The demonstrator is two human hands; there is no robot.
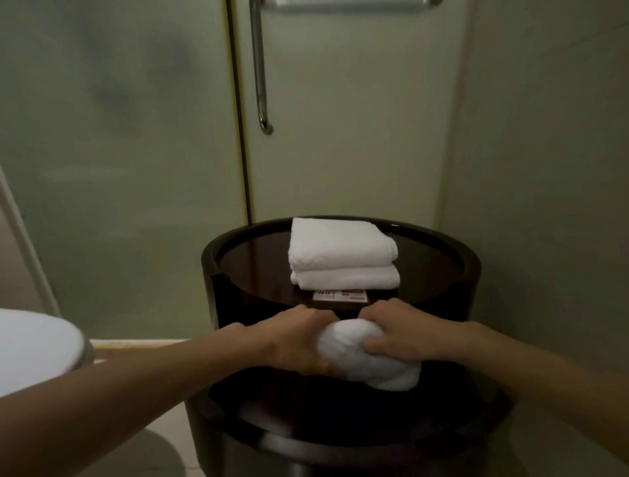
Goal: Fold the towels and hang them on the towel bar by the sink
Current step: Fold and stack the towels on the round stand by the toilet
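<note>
Much of this view is cut off or dim. At the top edge only a sliver of a horizontal metal bar shows on the frosted glass door, and I cannot tell what kind of bar it is. A vertical handle beside it also runs out of the top of the frame. A white rounded shape at the left edge is cropped too much to name.

The round dark worktop has a raised rim. A card lies near its near edge; I read "WIFI" on it, and the rest is blurred. Whether its far edge slips under the folded towels I cannot tell. The lower shelf beneath is too dark to make out.

Both my forearms reach in from the bottom corners and meet at the worktop's near edge. The left hand is knuckles up, its fingers curled into the bunched towel and mostly hidden in the cloth. The right hand clamps it from the other side, thumb pressed across the front. Each grip is tight on that towel, and the two hands almost touch.

The two folded towels sit stacked, white, from the worktop's far edge toward its middle.
</note>
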